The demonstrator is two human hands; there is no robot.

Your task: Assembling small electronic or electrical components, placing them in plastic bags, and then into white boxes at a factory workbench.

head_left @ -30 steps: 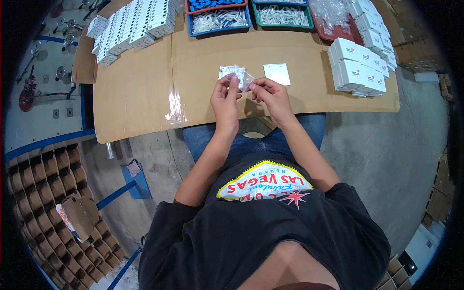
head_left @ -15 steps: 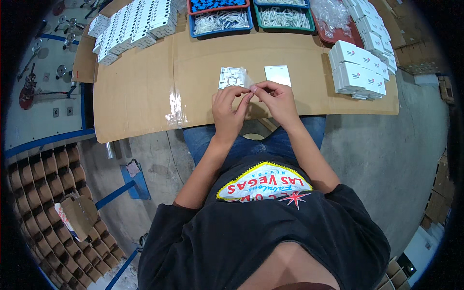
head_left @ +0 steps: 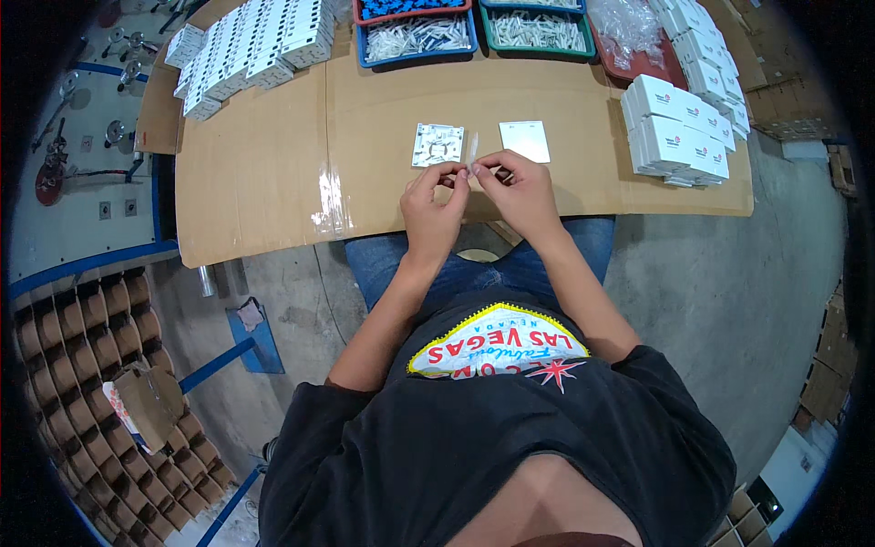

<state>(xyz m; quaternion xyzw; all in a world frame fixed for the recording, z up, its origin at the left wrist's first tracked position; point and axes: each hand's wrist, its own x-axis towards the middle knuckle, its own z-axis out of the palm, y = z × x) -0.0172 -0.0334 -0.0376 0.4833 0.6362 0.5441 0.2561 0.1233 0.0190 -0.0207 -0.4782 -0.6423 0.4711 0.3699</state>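
Note:
A small translucent plastic bag stands up narrow and edge-on between my fingertips. My left hand pinches its near end from one side, thumb against forefinger. My right hand pinches the same end from the other side, the two hands nearly touching. Whatever may be inside the bag is too small to make out. Just beyond my left fingers lies a white square part with a moulded, detailed face. Past my right fingers is a plain white square plate, flat on the cardboard tabletop.
Stacked white boxes stand at the back left and right. Along the far edge are a blue tray and a green tray of small white pieces, a red tray with blue pieces, and a red tray holding clear bags.
The bag has turned from slanted and spread to upright and narrow between my fingers. Both hands stay in nearly the same place.

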